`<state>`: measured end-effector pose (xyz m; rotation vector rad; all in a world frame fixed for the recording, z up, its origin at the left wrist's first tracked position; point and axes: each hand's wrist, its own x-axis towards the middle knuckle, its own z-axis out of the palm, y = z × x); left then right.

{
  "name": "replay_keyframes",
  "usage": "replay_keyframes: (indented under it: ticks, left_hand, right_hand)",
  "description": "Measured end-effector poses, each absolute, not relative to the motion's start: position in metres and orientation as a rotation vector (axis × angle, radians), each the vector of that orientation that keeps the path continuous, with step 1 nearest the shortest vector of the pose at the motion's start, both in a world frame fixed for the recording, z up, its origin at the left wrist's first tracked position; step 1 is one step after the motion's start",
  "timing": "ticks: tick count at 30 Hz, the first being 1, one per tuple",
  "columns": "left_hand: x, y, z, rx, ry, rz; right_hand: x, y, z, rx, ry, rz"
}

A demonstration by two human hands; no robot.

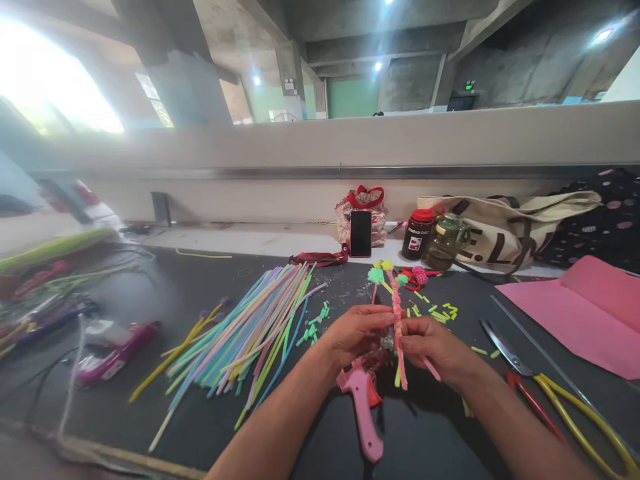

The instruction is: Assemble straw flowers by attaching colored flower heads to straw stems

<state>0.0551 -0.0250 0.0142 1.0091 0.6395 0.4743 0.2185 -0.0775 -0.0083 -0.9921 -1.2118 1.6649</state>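
My left hand and my right hand meet at the middle of the table, both closed on a small bundle of straw stems topped with green, yellow and pink straw flowers. A pink strip is wound around one stem. My right hand also pinches a loose pink straw end. Below my hands a pink glue gun lies on the dark table.
A fan of coloured straws lies to the left, cut green bits to the right. Scissors with yellow handles and pink paper sit at right. A phone, jars and a canvas bag line the back edge.
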Motion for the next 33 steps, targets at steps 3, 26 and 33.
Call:
replay_keyframes:
  ticks: [3, 26, 33]
  left_hand:
    - [0.057, -0.027, 0.014, 0.990, 0.586, 0.462]
    - [0.065, -0.021, 0.006, 1.631, 1.006, 0.714]
    - [0.073, -0.028, 0.015, 1.735, 1.127, 0.857]
  right_hand:
    - [0.217, -0.079, -0.008, -0.947, -1.236, 1.693]
    - [0.210, -0.078, 0.000, -1.519, -1.655, 1.066]
    - [0.210, -0.076, -0.007, -1.420, -1.539, 1.143]
